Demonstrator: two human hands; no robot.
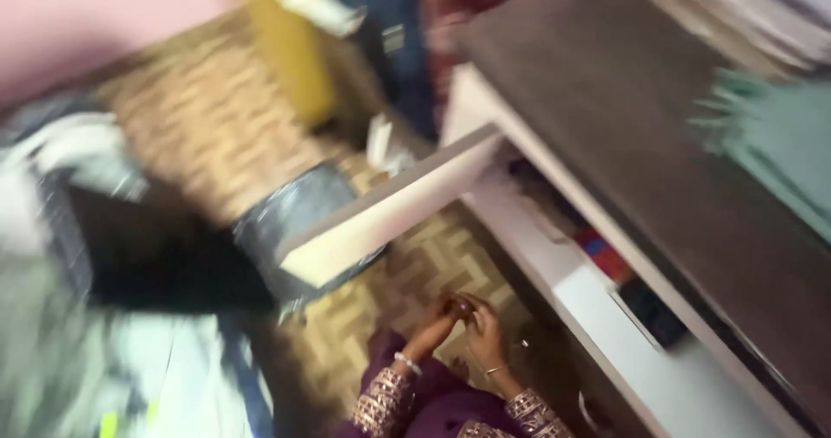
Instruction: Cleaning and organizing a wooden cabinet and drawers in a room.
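The view is blurred by motion. My left hand (435, 321) and my right hand (487, 338) are low in the middle, over the patterned floor mat (208, 118). Both wrists wear bangles and purple sleeves with embroidered cuffs. The fingertips of the two hands meet; whether something small is pinched between them is too blurred to tell. The hands are just in front of a white lower shelf (597, 308) of a cabinet with a dark brown top (623, 118).
A white cabinet door (389, 209) stands open over a dark grey box (290, 217) on the floor. A red item (606, 256) and a dark item (653, 312) lie on the shelf. Teal cloth (779, 144) lies on the cabinet top. Piled clothes (86, 256) fill the left.
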